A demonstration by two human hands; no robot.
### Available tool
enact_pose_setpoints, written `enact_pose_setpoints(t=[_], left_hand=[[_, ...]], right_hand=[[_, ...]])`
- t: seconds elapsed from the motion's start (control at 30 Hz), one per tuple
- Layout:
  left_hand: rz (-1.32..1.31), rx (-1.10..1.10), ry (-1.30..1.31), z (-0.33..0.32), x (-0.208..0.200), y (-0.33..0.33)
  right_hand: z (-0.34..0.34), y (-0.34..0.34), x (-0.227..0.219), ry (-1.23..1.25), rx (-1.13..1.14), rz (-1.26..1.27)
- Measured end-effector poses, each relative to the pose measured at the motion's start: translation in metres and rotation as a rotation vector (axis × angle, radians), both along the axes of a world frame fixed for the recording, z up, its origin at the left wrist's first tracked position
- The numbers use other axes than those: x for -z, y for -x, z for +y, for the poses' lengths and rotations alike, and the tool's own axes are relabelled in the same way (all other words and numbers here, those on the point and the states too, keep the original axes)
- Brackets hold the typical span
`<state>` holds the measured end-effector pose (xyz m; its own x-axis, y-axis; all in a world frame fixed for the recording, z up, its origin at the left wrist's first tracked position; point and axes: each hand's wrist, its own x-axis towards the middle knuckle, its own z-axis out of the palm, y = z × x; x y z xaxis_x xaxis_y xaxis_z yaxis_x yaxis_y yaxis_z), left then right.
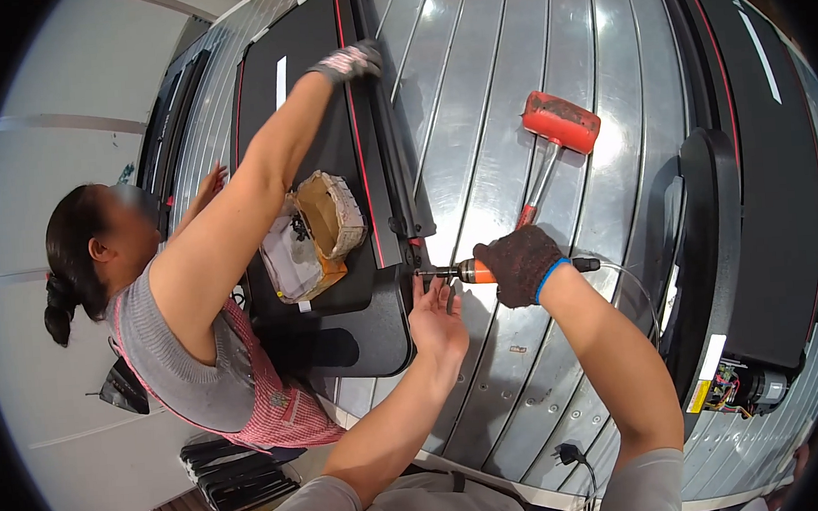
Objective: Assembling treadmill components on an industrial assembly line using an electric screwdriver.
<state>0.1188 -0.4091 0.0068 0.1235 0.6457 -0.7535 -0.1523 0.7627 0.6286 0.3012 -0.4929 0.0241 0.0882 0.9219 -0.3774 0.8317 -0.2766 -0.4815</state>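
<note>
You have an electric screwdriver [474, 271] with a slim orange body, a dark narrow nose pointing left and a black tail end with a pale cable running off it. It is roughly level, above the slatted metal surface [527, 342], in from the near edge, its tip at the near right end of the black treadmill-like unit [276, 146] with red stripes. The fingers of your right hand [529, 265], in a dark knit glove with a blue cuff, are wrapped round the body, leaving orange showing ahead of them and the tail sticking out behind. The fingers of your bare left hand [438, 321] are partly curled, palm up, their tips at the nose; you cannot tell from this view whether they pinch anything. Farther toward the surface's far edge lies a red-headed mallet [560, 122], well apart from both hands.
</note>
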Motion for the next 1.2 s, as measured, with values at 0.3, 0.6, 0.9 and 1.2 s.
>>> enact_pose_setpoints(t=[0.3, 0.6, 0.9, 1.2], left_hand=[[-0.030, -0.043, 0.030, 0.006, -0.006, 0.006], [0.000, -0.043, -0.010, 0.023, -0.013, 0.010], [0.530, 0.567, -1.682, 0.109, -0.096, 0.034], [1.200, 0.989, -1.395, 0.127, -0.067, 0.007]], right_hand=[[0.013, -0.005, -0.007, -0.067, -0.073, -0.075], [0.036, -0.003, -0.016, -0.029, -0.113, -0.061], [0.043, -0.007, -0.033, -0.029, -0.175, -0.088], [0.046, -0.005, -0.042, -0.027, -0.185, -0.066]])
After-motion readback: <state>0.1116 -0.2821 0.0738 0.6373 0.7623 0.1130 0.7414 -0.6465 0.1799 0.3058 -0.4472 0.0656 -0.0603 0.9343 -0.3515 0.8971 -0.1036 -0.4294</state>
